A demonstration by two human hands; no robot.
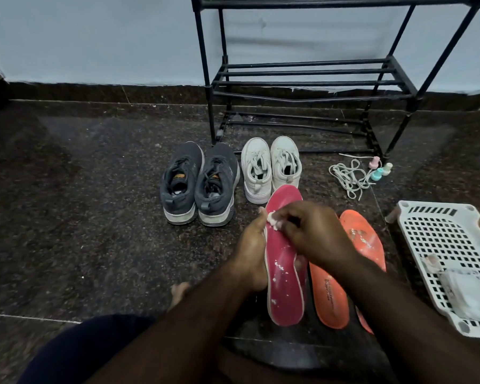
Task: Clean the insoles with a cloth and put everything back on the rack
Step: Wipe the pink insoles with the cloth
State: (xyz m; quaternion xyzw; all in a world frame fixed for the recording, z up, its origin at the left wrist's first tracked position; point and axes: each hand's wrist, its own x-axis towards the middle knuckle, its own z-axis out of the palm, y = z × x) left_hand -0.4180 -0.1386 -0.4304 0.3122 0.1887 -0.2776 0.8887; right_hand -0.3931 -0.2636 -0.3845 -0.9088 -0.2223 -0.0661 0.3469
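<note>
Head view, lower centre of the frame: your left hand (251, 253) grips the pink insole (281, 261) by its edge, fingers clamped on it, while your right hand (313, 231) pinches a white cloth (273, 218) against its upper part. Orange insoles (329, 295) lie on the floor just right.

Dim, flat indoor light, soft shadows, wide-angle bowing at the edges, slight softness throughout, dark corners.

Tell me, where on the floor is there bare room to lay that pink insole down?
Bare floor lies wide open left of the grey shoes. The rack shelves are empty too. It is crowded on the right: orange insoles, white basket, laces.
</note>
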